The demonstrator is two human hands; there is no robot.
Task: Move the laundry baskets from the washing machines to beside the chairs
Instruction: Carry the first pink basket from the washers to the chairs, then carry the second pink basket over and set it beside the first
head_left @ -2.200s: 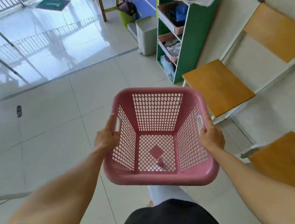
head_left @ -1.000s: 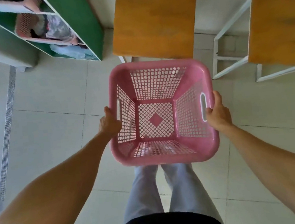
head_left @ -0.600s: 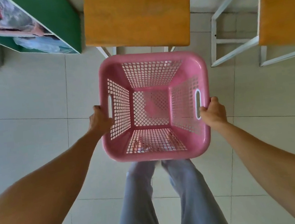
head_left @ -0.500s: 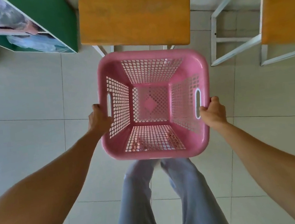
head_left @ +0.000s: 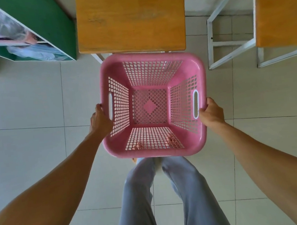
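Head view: pink basket (head_left: 158,151) lowered, nearer chair (head_left: 129,18).

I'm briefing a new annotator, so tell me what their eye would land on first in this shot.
The empty pink laundry basket fills the centre, gripped at its side rims by the left hand and right hand above the person's grey trousers. Just beyond it is a wooden chair seat, with a second chair at the right edge. A green shelf unit with bundled cloth stands top left.

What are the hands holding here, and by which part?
Pink laundry basket, empty: left hand and right hand each grip a side rim by its handle slot.
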